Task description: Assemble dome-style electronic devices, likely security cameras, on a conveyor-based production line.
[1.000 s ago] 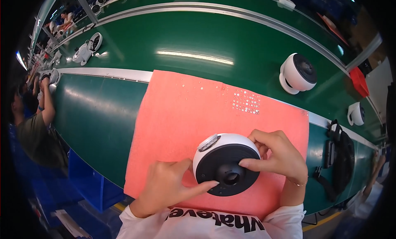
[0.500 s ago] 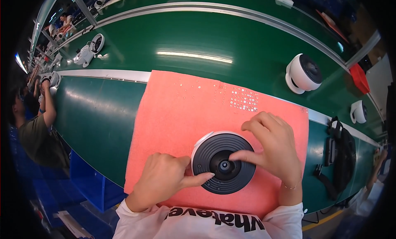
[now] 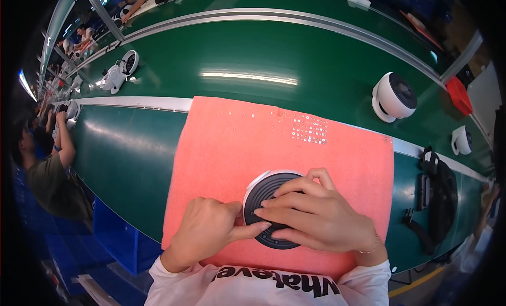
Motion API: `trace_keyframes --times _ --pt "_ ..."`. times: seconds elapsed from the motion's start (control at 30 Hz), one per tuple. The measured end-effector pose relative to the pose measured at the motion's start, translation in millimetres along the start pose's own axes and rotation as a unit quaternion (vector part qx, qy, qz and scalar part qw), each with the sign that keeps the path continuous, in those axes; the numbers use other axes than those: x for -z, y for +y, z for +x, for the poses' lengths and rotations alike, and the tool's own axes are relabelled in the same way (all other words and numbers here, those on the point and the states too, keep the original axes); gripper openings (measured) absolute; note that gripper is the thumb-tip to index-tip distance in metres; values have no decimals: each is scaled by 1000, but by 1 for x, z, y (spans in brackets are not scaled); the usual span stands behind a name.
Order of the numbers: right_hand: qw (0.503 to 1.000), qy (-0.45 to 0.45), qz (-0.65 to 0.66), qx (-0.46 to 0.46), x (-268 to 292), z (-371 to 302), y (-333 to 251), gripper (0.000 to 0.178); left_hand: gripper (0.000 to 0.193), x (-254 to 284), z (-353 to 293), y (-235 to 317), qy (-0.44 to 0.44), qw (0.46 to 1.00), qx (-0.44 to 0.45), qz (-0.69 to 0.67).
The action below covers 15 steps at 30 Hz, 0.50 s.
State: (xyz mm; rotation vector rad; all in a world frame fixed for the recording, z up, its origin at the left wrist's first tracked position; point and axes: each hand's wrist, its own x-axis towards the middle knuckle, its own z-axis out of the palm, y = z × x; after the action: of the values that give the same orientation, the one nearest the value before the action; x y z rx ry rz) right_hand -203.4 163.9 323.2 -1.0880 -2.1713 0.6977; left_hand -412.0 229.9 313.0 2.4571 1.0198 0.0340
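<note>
A round white security camera [image 3: 254,188] with a dark grey ribbed face lies face up on a pink foam mat. At its left edge my left hand [image 3: 207,227] is closed on the housing, its thumb resting on the ribbed face. My right hand [image 3: 321,213] lies across the face from the right, fingers stretched and a little apart. Its fingertips touch the dark ribs near the left thumb. The central lens is hidden beneath this hand, and I cannot see whether anything small is under the fingers.
Small screws [image 3: 310,128] sit in rows on the pink mat [image 3: 226,153]. Beyond runs a green belt [image 3: 247,53] with white cameras [image 3: 394,97] and a white part [image 3: 114,78]. A black bag [image 3: 441,200] lies at right, a red bin [image 3: 459,95] behind. A co-worker [image 3: 50,174] sits at left.
My right hand has come down and left, from curled with thumb on the lens to laid over the face. My left hand keeps its hold. Cameras on the belt have shifted slightly right.
</note>
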Motion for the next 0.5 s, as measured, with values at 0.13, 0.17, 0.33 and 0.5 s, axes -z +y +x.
trace_keyframes --times 0.13,0.17,0.33,0.5 --pt "997 9 31 74 -9 -2 9 34 48 2 -1 4 8 1000 3 3" --pt "997 7 45 65 -9 -5 9 37 48 0 0 4 6 1000 1 4" --pt "994 10 109 16 -3 4 8 42 49 2 2 4 4 1000 27 -12" --pt "972 141 22 -189 -5 3 24 54 50 2 4 -2 -16 999 49 -10"
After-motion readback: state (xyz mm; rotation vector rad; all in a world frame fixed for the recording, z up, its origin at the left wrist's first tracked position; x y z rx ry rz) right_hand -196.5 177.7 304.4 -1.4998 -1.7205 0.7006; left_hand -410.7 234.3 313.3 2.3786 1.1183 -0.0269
